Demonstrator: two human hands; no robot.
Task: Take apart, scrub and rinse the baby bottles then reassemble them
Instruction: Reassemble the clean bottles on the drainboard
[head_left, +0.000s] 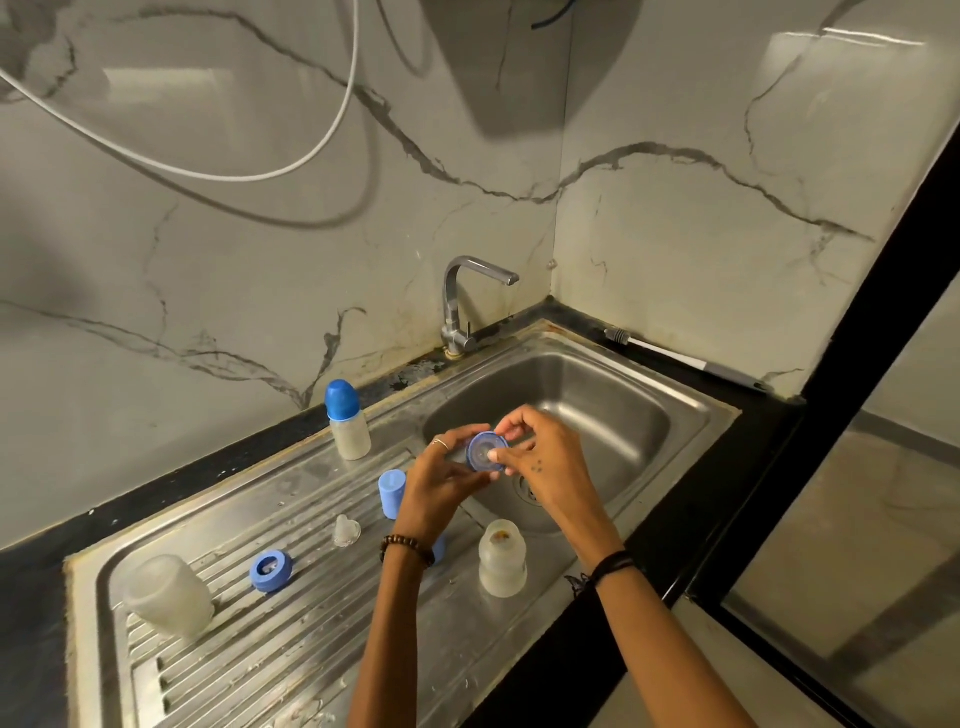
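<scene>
The left hand (441, 480) and the right hand (540, 457) both hold one blue collar ring (487, 452) over the sink basin (597, 410), at its left rim. The left fingers curl around the ring from the side and the right fingertips pinch its near edge. The ring's open underside faces the camera, and I judge this is so the right hand can push or pull the teat out of it; whether a teat is inside I cannot tell.

Other parts are spread left of the basin on the ribbed drainboard (291, 649), probably so each piece can be washed alone. I count three bottle bodies. One capped bottle (347, 421) stands at the back left of the basin, not yet taken apart. One open bottle (502, 558) stands upright just in front of the basin. One more bottle body (169, 595) lies tilted far to the left. There are two collar rings: the held one and a second ring (271, 570) lying on the drainboard. One loose cap (392, 493) stands near the left hand, and one clear teat (346, 530) lies below it. A bottle brush (685, 358) waits behind the basin to the right.
</scene>
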